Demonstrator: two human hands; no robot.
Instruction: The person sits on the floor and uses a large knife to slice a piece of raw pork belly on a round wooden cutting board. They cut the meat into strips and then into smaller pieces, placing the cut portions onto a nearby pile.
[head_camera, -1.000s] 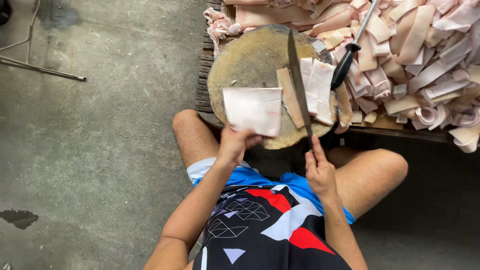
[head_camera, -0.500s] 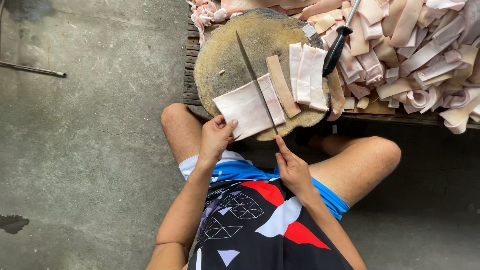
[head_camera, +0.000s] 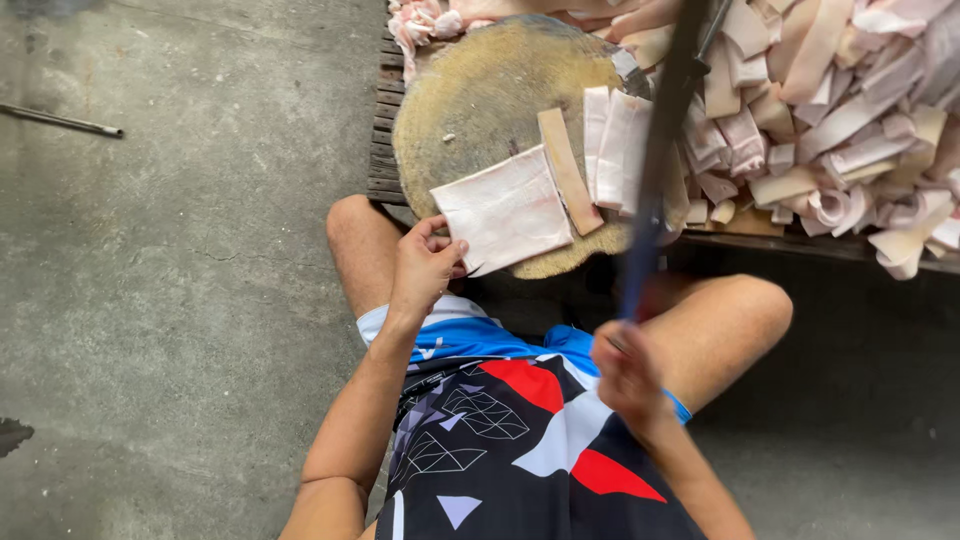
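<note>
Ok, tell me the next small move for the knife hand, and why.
Probably bring the knife down onto the pale slab beside its right edge. The right hand holds the blade raised and blurred above the round block, the left hand pins the slab's near corner, and cut strips lie to its right.

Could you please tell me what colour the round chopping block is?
The round chopping block is yellowish tan, worn; head view shows it best.
</note>
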